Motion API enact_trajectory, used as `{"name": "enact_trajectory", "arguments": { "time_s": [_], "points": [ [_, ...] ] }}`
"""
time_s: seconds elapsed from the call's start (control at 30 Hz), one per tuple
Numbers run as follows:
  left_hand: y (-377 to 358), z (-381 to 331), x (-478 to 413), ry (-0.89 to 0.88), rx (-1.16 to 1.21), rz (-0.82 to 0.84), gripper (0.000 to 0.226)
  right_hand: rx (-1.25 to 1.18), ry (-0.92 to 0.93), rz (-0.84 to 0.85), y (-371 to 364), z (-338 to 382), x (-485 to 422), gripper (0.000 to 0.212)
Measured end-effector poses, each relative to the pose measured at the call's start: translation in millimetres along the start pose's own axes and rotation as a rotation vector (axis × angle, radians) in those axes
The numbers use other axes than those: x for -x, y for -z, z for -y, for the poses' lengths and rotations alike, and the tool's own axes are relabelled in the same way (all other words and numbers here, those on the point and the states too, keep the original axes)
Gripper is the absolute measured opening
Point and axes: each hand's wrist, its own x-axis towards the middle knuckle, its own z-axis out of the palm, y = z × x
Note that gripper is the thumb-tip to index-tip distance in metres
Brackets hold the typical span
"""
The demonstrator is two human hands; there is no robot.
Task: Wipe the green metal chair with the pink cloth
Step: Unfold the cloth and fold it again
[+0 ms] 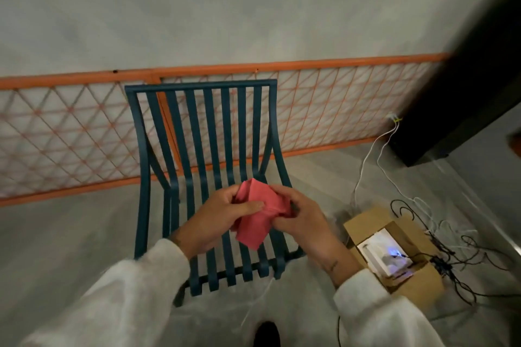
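Observation:
The green metal chair point(197, 127) with slatted back and seat stands in front of me, facing me, its back toward an orange lattice fence. Above its seat I hold the crumpled pink cloth point(258, 217) in both hands. My left hand point(217, 217) grips the cloth's left side, thumb across its front. My right hand point(301, 217) pinches its right side with curled fingers. The cloth hangs clear of the seat slats.
An open cardboard box point(394, 251) with a lit device sits on the floor right of the chair, amid tangled black and white cables point(451, 248). A dark block point(465, 87) stands at the right. The orange fence point(70, 127) runs along the wall. A dark shoe point(266, 334) shows below.

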Motion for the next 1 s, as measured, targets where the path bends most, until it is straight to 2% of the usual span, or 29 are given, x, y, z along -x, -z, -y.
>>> {"name": "enact_trajectory", "arguments": {
  "time_s": [0.13, 0.23, 0.27, 0.33, 0.4, 0.53, 0.67, 0.77, 0.83, 0.9, 1.0],
  "points": [
    [14, -19, 18, -0.042, -0.113, 0.066, 0.052, 0.326, 0.108, 0.035, -4, 24, 4, 0.050],
    [28, -32, 29, -0.046, -0.170, 0.056, 0.053, 0.501, 0.201, 0.060, 1, 50, 10, 0.019],
    [33, -35, 33, -0.037, -0.184, 0.078, 0.053, 0.577, 0.249, 0.029, 4, 58, 10, 0.016],
    [42, -37, 40, -0.013, -0.253, 0.127, 0.052, 0.629, 0.305, -0.025, 11, 75, 7, 0.023],
    [49, -36, 48, 0.013, -0.372, 0.108, 0.052, 0.564, 0.322, -0.035, 17, 97, 4, 0.029],
    [52, -32, 57, 0.040, -0.504, 0.033, 0.051, 0.345, 0.344, -0.018, 20, 139, -3, 0.024],
    [50, -34, 64, -0.010, -0.434, 0.009, 0.052, 0.173, 0.382, -0.051, 18, 173, -6, 0.025],
    [56, -37, 69, 0.004, -0.310, -0.001, 0.050, 0.028, 0.369, -0.142, 24, 189, -10, 0.023],
    [60, -38, 72, 0.009, -0.302, -0.005, 0.046, -0.043, 0.363, -0.166, 29, 197, -12, 0.013],
    [64, -41, 73, -0.011, -0.388, -0.023, 0.048, -0.092, 0.381, -0.102, 33, 205, -11, 0.011],
    [58, -63, 72, -0.110, -0.403, -0.103, 0.073, -0.011, 0.416, 0.045, 38, 215, -10, 0.021]
  ]
}}
